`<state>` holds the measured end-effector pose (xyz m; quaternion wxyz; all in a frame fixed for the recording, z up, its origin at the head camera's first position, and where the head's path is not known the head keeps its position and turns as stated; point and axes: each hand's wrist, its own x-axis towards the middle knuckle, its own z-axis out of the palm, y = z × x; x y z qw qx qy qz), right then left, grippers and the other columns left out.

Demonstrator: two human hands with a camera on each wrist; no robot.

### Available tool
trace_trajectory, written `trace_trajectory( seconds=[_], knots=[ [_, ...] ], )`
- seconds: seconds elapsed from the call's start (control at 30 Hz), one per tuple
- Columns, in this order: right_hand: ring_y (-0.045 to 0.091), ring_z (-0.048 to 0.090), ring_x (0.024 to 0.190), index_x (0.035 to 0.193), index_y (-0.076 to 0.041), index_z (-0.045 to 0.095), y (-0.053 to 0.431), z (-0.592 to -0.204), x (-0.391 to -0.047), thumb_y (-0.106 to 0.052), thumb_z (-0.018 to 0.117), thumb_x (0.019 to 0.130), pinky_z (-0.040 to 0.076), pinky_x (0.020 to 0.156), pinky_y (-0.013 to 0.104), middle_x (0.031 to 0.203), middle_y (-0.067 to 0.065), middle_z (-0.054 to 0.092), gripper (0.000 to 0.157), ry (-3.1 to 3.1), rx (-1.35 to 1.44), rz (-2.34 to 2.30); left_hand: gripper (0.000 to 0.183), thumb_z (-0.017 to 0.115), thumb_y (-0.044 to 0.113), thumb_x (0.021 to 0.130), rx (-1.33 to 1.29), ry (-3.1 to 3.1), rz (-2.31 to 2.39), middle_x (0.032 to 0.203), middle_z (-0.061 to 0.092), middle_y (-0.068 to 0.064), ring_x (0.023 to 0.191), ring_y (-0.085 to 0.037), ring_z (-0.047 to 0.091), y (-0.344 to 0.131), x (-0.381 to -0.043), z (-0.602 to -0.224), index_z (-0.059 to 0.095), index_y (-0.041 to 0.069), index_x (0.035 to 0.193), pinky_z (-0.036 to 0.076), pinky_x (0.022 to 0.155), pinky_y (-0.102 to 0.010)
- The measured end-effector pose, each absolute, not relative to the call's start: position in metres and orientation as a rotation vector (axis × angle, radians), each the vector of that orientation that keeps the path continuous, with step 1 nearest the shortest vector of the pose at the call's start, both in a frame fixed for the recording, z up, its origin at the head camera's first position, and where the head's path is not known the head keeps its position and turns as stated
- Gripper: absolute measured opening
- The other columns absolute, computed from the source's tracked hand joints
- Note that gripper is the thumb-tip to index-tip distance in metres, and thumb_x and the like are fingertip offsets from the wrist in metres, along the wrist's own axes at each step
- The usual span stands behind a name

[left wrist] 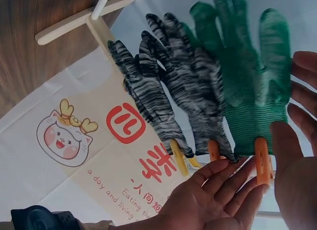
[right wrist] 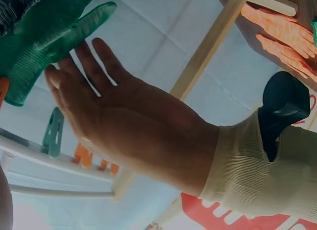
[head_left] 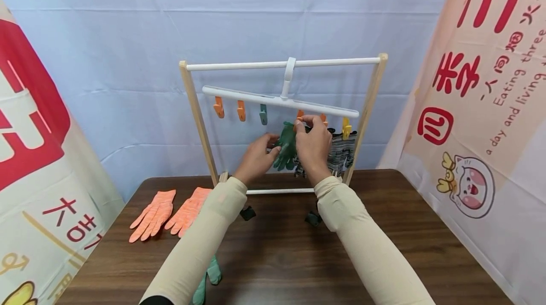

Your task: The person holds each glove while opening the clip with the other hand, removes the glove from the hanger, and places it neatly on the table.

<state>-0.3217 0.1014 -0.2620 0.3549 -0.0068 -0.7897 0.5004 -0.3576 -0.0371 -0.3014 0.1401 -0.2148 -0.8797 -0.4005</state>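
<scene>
In the head view, a green glove (head_left: 285, 148) hangs fingers down beneath a white clip hanger (head_left: 245, 94). My right hand (head_left: 314, 146) pinches an orange clothespin (left wrist: 262, 163) on the cuff of the green glove (left wrist: 255, 106). My left hand (right wrist: 133, 111) is at the glove's side edge, thumb and fingers extended, fingertips right at the fabric. Beside it hang two black-and-grey striped gloves (left wrist: 153, 94), one from a yellow clothespin (head_left: 346, 129), the other from an orange one (left wrist: 214, 150). In the head view my right hand partly covers them.
The hanger tilts down to the right on a wooden rack with a white top rod (head_left: 243, 65). Two orange clothespins (head_left: 241, 111) and a teal one (head_left: 263, 114) hang on its left half. Orange gloves (head_left: 155, 215) lie on the table's left; a light-green glove (head_left: 214, 271) shows under my left forearm.
</scene>
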Motion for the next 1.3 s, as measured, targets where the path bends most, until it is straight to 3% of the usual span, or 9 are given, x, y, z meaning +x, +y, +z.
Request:
trace_trajectory(
  seconds=[0.17,0.33,0.53,0.87,1.3],
  knots=[
    [0.018,0.055,0.085,0.109,-0.015,0.061,0.099,-0.262,-0.321,-0.031,0.055,0.092,0.041,0.070,0.036,0.104,-0.001,0.063,0.024,-2.017,-0.034,1.286,0.034,0.055,0.022,0.093,-0.602,-2.513,-1.172,0.116,0.057,-0.002,0.104,-0.015,0.055,-0.033,-0.357,-0.302,0.051,0.013,0.125,0.046,0.083,-0.031],
    [0.019,0.055,0.083,0.105,-0.016,0.062,0.098,-0.261,-0.323,-0.033,0.056,0.091,0.040,0.070,0.036,0.104,-0.001,0.063,0.023,-2.006,-0.081,1.260,0.032,0.056,0.021,0.092,-0.603,-2.501,-1.165,0.111,0.059,-0.001,0.101,-0.014,0.056,-0.031,-0.361,-0.300,0.053,0.012,0.122,0.046,0.082,-0.030],
    [0.020,0.056,0.085,0.104,-0.016,0.061,0.097,-0.261,-0.324,-0.032,0.057,0.091,0.040,0.070,0.037,0.102,-0.001,0.064,0.021,-1.990,-0.093,1.244,0.030,0.055,0.024,0.093,-0.601,-2.528,-1.153,0.109,0.060,0.001,0.099,-0.013,0.056,-0.028,-0.362,-0.296,0.054,0.016,0.121,0.046,0.082,-0.031],
    [0.020,0.055,0.101,0.120,-0.014,0.058,0.097,-0.254,-0.323,-0.033,0.057,0.090,0.042,0.081,0.038,0.108,0.000,0.063,0.035,-2.000,-0.105,1.330,0.031,0.053,0.027,0.094,-0.577,-2.523,-1.187,0.104,0.059,0.000,0.091,-0.014,0.055,-0.022,-0.366,-0.290,0.054,0.014,0.122,0.046,0.075,-0.033],
    [0.020,0.051,0.106,0.125,-0.014,0.056,0.095,-0.251,-0.320,-0.031,0.056,0.092,0.041,0.085,0.038,0.112,0.003,0.058,0.037,-2.022,-0.101,1.449,0.015,0.055,0.027,0.092,-0.595,-2.474,-1.189,0.082,0.058,0.000,0.071,-0.015,0.051,-0.017,-0.368,-0.290,0.060,0.013,0.092,0.041,0.061,-0.030]
  ],
)
